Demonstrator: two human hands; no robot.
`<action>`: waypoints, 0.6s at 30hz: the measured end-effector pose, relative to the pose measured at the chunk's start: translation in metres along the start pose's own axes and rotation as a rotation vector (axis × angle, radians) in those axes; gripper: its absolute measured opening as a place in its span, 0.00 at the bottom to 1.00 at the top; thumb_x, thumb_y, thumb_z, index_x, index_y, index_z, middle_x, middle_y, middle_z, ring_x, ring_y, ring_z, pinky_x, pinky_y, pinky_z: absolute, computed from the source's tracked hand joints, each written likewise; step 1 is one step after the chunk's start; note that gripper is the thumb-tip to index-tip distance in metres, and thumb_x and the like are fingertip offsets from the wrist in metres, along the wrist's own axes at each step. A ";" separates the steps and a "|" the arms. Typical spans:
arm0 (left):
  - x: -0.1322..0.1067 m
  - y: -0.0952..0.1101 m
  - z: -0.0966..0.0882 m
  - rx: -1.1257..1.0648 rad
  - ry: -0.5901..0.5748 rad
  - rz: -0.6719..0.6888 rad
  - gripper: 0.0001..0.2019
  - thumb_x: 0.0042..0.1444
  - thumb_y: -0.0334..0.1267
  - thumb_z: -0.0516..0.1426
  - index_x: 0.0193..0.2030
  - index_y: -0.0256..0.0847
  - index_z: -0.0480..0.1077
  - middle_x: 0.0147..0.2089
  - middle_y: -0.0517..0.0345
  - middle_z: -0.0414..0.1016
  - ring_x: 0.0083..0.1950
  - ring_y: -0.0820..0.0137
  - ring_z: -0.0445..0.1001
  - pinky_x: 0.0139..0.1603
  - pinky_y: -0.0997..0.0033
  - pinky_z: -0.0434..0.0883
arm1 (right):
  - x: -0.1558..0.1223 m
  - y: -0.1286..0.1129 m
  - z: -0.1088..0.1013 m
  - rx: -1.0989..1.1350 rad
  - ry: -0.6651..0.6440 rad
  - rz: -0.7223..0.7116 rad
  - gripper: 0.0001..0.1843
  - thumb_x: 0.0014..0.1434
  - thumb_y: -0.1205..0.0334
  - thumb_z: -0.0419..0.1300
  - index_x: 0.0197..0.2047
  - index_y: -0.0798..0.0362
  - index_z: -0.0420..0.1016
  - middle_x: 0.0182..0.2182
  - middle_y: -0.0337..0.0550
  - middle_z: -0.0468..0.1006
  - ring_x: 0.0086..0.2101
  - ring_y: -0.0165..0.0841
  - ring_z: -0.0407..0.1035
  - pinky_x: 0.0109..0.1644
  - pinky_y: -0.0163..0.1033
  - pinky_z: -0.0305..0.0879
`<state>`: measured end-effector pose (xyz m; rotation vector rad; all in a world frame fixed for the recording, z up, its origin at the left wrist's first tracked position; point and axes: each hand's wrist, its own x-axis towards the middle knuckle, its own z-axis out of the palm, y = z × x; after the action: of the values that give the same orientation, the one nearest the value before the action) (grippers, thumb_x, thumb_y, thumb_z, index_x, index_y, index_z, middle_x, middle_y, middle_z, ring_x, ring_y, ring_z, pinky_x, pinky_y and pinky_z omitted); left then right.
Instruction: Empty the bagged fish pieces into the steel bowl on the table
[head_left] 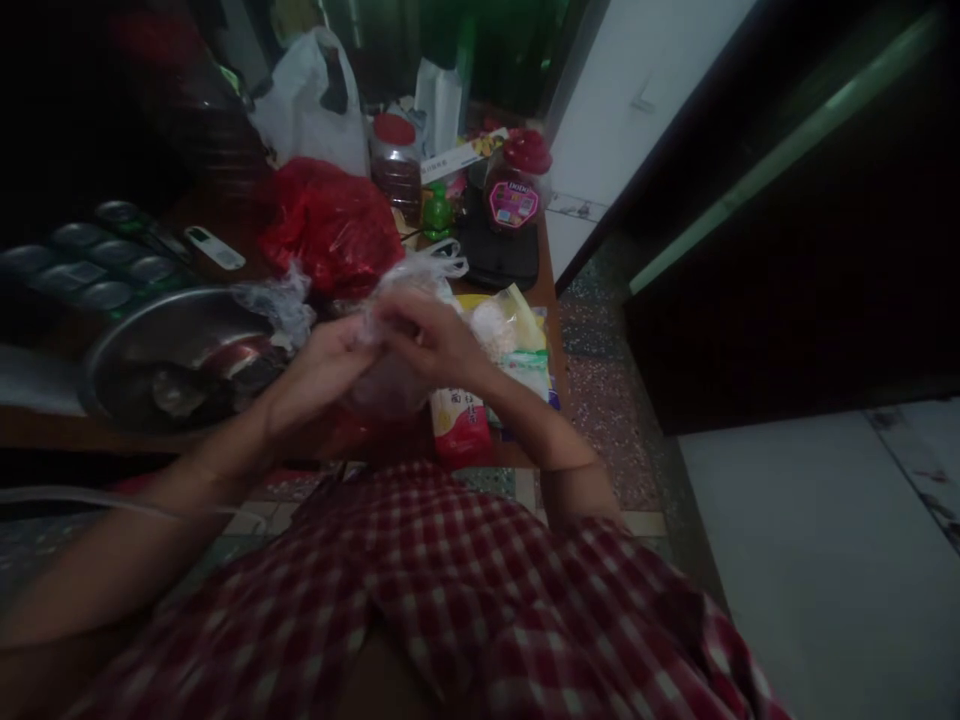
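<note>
Both of my hands meet over the front of the table, at the gathered top of a clear plastic bag [394,385]. My left hand [330,355] pinches the plastic from the left side. From the right, my right hand [431,330] has its fingers curled on the same bag, close against the left fingers. What the bag contains is too dim to make out. Just behind my hands is a red plastic bag [330,220]. A red-and-white packet [460,425] and a pale see-through packet [499,325] lie to the right of my right hand.
A steel basin [112,350] with plastic-wrapped items stands left. Farther back are a white carrier bag [311,110], a red-lidded jar [395,165], a labelled jar [517,180] and a black flat device [499,250]. Several cans [105,260] stand far left. The table's right edge drops to a speckled floor [600,400].
</note>
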<state>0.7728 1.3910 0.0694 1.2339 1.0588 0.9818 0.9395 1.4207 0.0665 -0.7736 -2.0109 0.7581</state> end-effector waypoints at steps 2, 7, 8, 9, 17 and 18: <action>-0.017 -0.001 -0.004 -0.034 0.068 -0.043 0.16 0.44 0.42 0.69 0.27 0.36 0.68 0.23 0.62 0.68 0.24 0.77 0.66 0.22 0.82 0.64 | -0.019 0.006 0.008 0.043 -0.023 0.018 0.23 0.57 0.64 0.64 0.56 0.55 0.74 0.59 0.51 0.73 0.61 0.38 0.64 0.68 0.43 0.60; -0.052 0.000 -0.016 0.102 0.244 -0.045 0.13 0.41 0.44 0.67 0.27 0.37 0.72 0.23 0.61 0.70 0.24 0.77 0.66 0.24 0.82 0.65 | -0.058 0.025 0.049 0.347 -0.349 0.202 0.30 0.61 0.59 0.62 0.65 0.53 0.69 0.64 0.48 0.71 0.65 0.37 0.62 0.70 0.41 0.58; -0.057 0.000 -0.018 0.115 0.272 -0.043 0.13 0.42 0.45 0.67 0.29 0.38 0.73 0.24 0.60 0.71 0.25 0.76 0.67 0.26 0.82 0.67 | -0.062 0.023 0.060 0.393 -0.373 0.220 0.25 0.62 0.59 0.61 0.63 0.50 0.73 0.61 0.45 0.74 0.64 0.36 0.63 0.70 0.41 0.58; -0.063 0.000 -0.020 0.127 0.299 -0.045 0.13 0.42 0.45 0.67 0.29 0.38 0.74 0.25 0.60 0.72 0.25 0.76 0.68 0.28 0.81 0.68 | -0.065 0.020 0.069 0.432 -0.362 0.237 0.22 0.62 0.59 0.60 0.60 0.48 0.76 0.59 0.43 0.76 0.64 0.36 0.64 0.70 0.41 0.58; -0.106 -0.033 -0.050 0.118 0.419 -0.094 0.16 0.51 0.49 0.65 0.38 0.36 0.77 0.36 0.53 0.78 0.37 0.67 0.75 0.34 0.75 0.71 | -0.065 -0.008 0.109 0.839 -0.324 0.483 0.15 0.57 0.67 0.63 0.48 0.49 0.80 0.50 0.42 0.79 0.58 0.38 0.68 0.65 0.40 0.63; -0.112 -0.036 -0.054 0.103 0.428 -0.095 0.17 0.51 0.49 0.66 0.40 0.37 0.78 0.37 0.52 0.79 0.38 0.67 0.76 0.36 0.75 0.72 | -0.064 -0.010 0.114 0.862 -0.329 0.512 0.14 0.56 0.67 0.63 0.46 0.49 0.79 0.49 0.42 0.79 0.57 0.38 0.68 0.64 0.39 0.64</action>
<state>0.6948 1.2924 0.0414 1.0667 1.5032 1.1587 0.8695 1.3408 -0.0112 -0.6506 -1.4908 1.9777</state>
